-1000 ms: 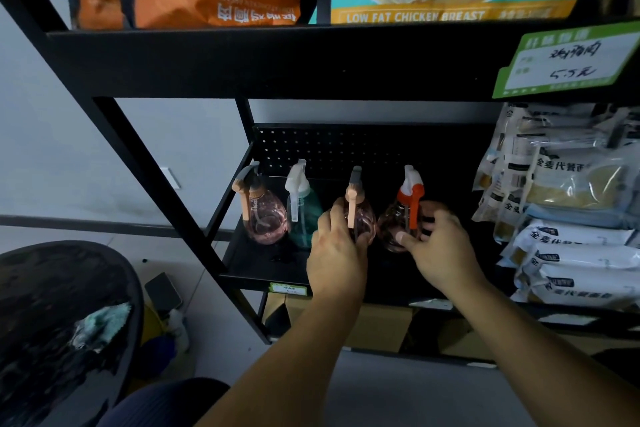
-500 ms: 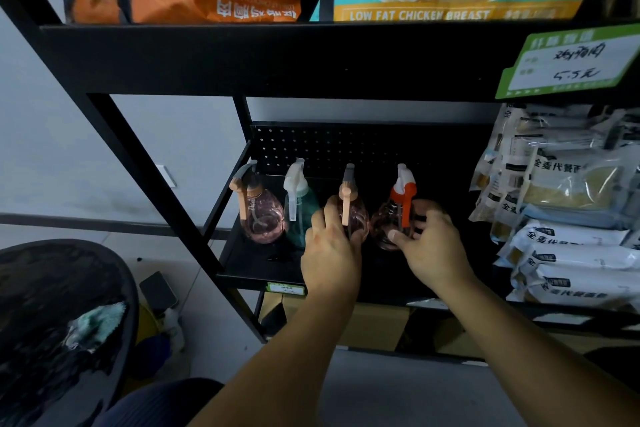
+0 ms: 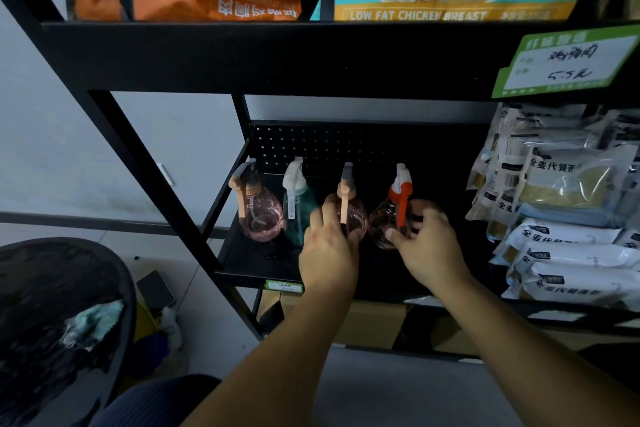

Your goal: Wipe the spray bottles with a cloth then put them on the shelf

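I see glossy clear plastic spray bottles on the matt black metal shelf; right of them, shiny plastic food packets; far left, fuzzy cloth.

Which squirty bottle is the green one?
The teal spray bottle, second from the left on the shelf, with a white trigger. The other three are pinkish; the left hand touches the pink one beside it.
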The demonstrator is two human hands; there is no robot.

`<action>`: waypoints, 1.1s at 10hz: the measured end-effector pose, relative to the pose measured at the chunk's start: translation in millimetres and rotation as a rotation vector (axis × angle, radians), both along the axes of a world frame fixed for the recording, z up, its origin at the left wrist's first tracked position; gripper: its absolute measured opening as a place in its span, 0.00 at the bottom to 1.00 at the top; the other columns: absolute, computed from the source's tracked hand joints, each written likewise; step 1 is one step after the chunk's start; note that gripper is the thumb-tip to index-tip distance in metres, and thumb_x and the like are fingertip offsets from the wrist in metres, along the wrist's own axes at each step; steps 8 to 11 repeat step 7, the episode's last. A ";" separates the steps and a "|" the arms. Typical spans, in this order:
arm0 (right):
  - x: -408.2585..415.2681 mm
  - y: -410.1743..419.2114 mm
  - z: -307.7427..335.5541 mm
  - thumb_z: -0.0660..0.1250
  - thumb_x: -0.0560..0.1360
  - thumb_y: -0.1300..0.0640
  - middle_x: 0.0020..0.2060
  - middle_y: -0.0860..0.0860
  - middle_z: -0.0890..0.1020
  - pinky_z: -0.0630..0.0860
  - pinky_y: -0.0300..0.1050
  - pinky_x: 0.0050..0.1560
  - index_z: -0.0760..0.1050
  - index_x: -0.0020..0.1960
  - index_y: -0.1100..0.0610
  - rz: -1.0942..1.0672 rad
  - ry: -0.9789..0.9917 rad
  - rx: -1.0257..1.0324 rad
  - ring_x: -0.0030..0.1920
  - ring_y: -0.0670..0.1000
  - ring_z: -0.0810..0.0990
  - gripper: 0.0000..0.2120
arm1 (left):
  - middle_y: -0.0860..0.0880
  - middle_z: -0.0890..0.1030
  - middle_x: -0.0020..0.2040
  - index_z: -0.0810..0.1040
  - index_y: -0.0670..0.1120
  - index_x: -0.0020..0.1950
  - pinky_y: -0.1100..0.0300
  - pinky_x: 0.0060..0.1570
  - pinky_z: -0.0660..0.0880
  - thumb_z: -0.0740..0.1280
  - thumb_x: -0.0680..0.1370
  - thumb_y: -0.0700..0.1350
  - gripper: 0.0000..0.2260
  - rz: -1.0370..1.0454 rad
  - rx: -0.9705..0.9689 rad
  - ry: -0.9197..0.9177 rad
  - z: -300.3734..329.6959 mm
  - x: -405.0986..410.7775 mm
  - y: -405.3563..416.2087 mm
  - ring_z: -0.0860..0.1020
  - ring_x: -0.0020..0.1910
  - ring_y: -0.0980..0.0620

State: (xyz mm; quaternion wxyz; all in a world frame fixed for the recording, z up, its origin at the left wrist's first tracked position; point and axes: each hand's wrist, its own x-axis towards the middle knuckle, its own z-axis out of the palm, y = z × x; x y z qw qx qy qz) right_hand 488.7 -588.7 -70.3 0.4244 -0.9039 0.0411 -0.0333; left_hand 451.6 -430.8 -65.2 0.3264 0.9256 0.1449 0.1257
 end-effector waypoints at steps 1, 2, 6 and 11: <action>-0.8 0.4 1.8 0.77 0.75 0.52 0.66 0.55 0.74 0.80 0.57 0.63 0.68 0.74 0.55 0.008 0.000 -0.002 0.65 0.57 0.79 0.32 | 0.49 0.69 0.75 0.57 0.52 0.85 0.45 0.61 0.79 0.71 0.82 0.51 0.35 -0.030 -0.021 0.012 0.3 -2.0 1.9 0.75 0.71 0.45; -2.7 -2.3 8.0 0.76 0.76 0.52 0.69 0.54 0.73 0.77 0.55 0.66 0.66 0.77 0.54 0.047 0.023 -0.043 0.67 0.56 0.77 0.33 | 0.50 0.67 0.78 0.54 0.52 0.86 0.47 0.63 0.77 0.71 0.82 0.52 0.37 -0.078 -0.050 0.020 2.8 -5.9 4.5 0.75 0.72 0.44; -45.1 -10.4 45.4 0.77 0.75 0.52 0.76 0.51 0.67 0.71 0.55 0.72 0.59 0.81 0.51 0.134 -0.011 -0.057 0.73 0.54 0.71 0.41 | 0.47 0.69 0.79 0.57 0.47 0.85 0.55 0.67 0.73 0.72 0.82 0.54 0.37 -0.123 -0.033 -0.094 31.7 -52.8 16.2 0.73 0.74 0.47; -59.0 -10.5 60.7 0.77 0.75 0.50 0.78 0.51 0.65 0.70 0.56 0.73 0.56 0.82 0.51 0.118 -0.023 -0.078 0.75 0.55 0.69 0.43 | 0.46 0.67 0.81 0.55 0.47 0.86 0.53 0.70 0.72 0.71 0.82 0.59 0.40 -0.113 0.005 -0.073 43.1 -64.0 18.9 0.71 0.77 0.46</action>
